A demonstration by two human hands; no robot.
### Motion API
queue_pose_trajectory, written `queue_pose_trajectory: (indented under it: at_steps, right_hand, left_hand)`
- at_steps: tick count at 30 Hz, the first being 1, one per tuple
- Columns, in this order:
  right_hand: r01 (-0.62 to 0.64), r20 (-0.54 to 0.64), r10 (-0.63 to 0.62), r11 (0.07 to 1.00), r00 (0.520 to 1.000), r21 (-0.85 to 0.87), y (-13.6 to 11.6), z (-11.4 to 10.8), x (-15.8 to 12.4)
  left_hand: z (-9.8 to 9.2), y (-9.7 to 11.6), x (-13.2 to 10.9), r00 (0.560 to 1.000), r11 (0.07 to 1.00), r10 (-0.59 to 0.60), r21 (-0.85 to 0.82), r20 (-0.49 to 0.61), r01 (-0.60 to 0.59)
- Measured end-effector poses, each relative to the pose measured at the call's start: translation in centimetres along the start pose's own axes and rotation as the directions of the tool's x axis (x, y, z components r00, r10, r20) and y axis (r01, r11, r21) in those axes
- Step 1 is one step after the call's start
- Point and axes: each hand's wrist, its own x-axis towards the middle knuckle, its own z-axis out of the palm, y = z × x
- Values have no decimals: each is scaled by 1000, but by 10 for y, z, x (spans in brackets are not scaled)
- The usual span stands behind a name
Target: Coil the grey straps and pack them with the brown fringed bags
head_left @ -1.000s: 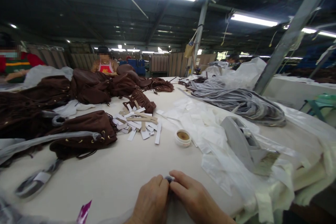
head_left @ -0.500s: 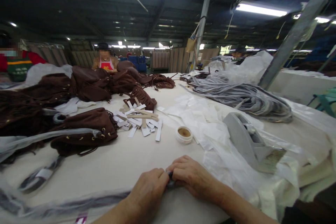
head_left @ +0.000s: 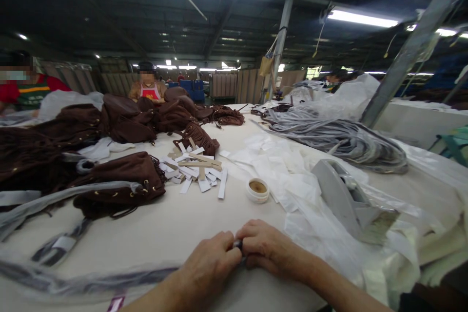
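My left hand [head_left: 210, 261] and my right hand [head_left: 268, 248] meet at the near edge of the table, both closed. Between their fingertips shows a small dark end of a plastic-wrapped strap [head_left: 238, 244]. The longer plastic-wrapped strap [head_left: 109, 280] runs in from the left and passes behind my left forearm. A purple-and-white label [head_left: 116, 303] lies beside it. Just beyond my hands stands a round white tub [head_left: 258, 197] with brownish contents. Several white and tan card strips [head_left: 199, 168] are heaped past the tub, to the left.
Dark brown bags [head_left: 124, 178] are piled along the left. A grey tape dispenser [head_left: 340, 195] stands on the right among white sheets [head_left: 292, 175], with a bundle of wrapped straps [head_left: 336, 141] behind. Co-workers [head_left: 148, 88] are across the table.
My hands stay pinched together on the strap, with fingers slightly shifted. The view has tilted a little. The co-worker at far left has moved slightly.
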Motion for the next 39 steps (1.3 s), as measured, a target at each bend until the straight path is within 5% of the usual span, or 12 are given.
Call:
queue_pose_trajectory:
  at_steps: [3, 5, 10, 14, 19, 23, 29, 32, 35, 39]
  right_hand:
    - [-174, -142, 147, 965, 979, -199, -3, 12, -1]
    - [-227, -184, 194, 957, 964, -181, -5, 22, -4]
    - [-75, -144, 61, 993, 988, -95, -1, 24, -6]
    - [-20, -102, 8, 993, 995, -115, 2, 13, -3]
    - [51, -86, -59, 994, 995, -92, 6, 6, -1]
    - [133, -58, -137, 989, 989, -65, 13, 1, 1]
    - [172, 28, -170, 981, 985, -94, 24, -5, 7]
    - [93, 0, -94, 982, 996, -162, 18, -4, 6]
    - [-101, -67, 88, 969, 994, -224, 2, -2, 4]
    - [-298, -64, 295, 953, 953, -46, -13, 0, 5]
  left_hand:
    - [18, 15, 1, 978, 987, -116, 90, -173, 133]
    - [27, 24, 1, 955, 978, -106, 143, -276, 150]
    - [22, 26, -3, 926, 981, 56, 195, -373, 19]
    - [15, 21, -5, 946, 994, -13, 97, -323, 47]
    - [9, 13, -5, 980, 984, -6, 175, -201, 42]
    - [-17, 0, 5, 983, 966, 182, 190, -6, -178]
    - [-37, -17, 17, 895, 889, 424, 125, 141, -441]
    - [-18, -13, 14, 937, 933, 336, 104, 100, -346]
    - [7, -1, 14, 996, 997, 78, -16, -47, -79]
    - [23, 13, 21, 963, 920, -246, -339, -106, 197]
